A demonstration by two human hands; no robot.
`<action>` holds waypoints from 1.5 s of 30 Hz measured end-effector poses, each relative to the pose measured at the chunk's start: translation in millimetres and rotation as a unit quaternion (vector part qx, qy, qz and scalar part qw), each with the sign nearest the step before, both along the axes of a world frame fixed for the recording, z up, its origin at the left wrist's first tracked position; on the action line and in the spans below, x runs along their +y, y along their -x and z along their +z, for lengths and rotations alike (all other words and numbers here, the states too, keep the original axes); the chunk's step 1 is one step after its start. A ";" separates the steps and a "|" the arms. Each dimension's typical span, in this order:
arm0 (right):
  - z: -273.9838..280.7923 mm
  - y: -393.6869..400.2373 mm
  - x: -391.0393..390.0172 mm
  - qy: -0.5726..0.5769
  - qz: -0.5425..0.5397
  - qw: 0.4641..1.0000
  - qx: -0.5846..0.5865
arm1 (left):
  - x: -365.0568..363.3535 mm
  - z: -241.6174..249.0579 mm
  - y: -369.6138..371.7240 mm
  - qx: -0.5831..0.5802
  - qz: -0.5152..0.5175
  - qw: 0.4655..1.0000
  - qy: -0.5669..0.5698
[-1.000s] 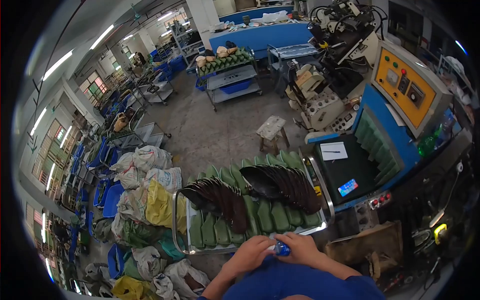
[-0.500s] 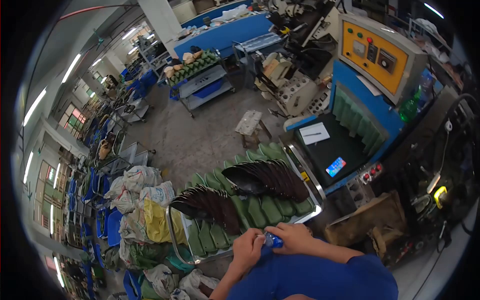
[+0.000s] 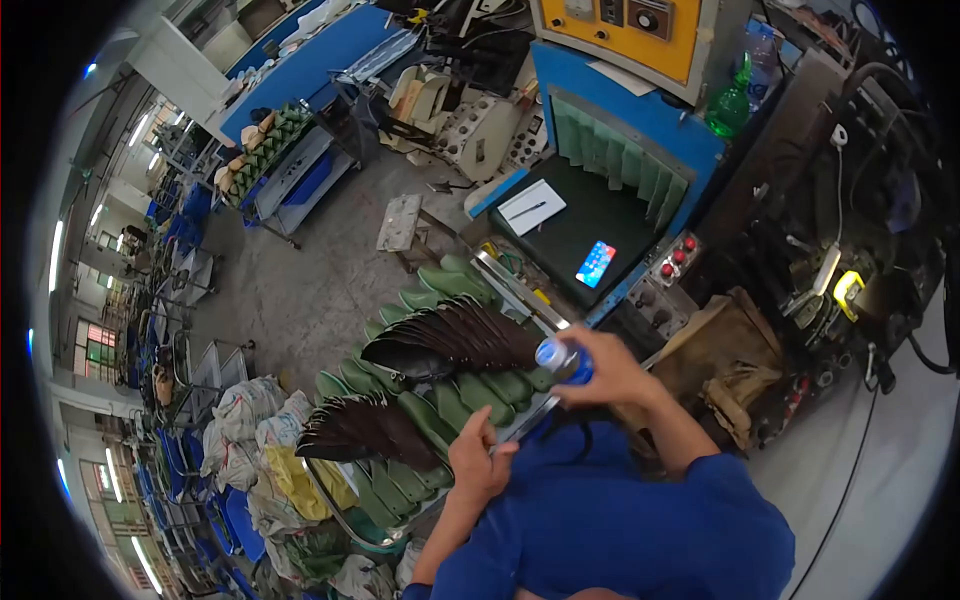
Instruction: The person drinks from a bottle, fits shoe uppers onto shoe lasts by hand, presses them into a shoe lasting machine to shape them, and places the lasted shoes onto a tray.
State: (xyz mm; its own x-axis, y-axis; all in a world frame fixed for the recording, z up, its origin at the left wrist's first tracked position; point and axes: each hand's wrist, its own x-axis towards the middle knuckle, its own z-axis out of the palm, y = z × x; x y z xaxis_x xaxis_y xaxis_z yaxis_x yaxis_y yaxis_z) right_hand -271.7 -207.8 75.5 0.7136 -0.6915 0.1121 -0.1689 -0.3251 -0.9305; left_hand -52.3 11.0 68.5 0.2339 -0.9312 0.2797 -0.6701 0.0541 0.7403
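Note:
My right hand (image 3: 610, 370) is wrapped round a small clear plastic bottle with blue on it (image 3: 564, 358), held over the near right edge of a metal-framed rack. Apart from it, my left hand (image 3: 480, 456) has its thumb and index finger spread, with nothing visible between them. The other left fingers are curled and partly hidden. Beyond my hands, green shoe-shaped forms (image 3: 455, 405) fill the rack in rows. Two fanned stacks of dark brown leather-like pieces (image 3: 470, 338) lie on them.
At the right stands a blue machine with a yellow control panel (image 3: 640, 30). A phone (image 3: 596, 264) and a notebook with a pen (image 3: 532, 208) lie on its dark bed. A stool (image 3: 401, 222), filled sacks (image 3: 245, 410) and a brown carton (image 3: 725, 350) stand around.
My hands have come apart. The right one has moved up and to the right with the bottle, while the left has let go of it. The view has turned to the right.

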 end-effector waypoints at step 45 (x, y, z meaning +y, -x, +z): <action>-388.0 -55.0 -194.4 -0.121 -0.158 0.965 0.171 | 11.5 -16.1 -6.4 -0.119 0.391 0.908 -0.087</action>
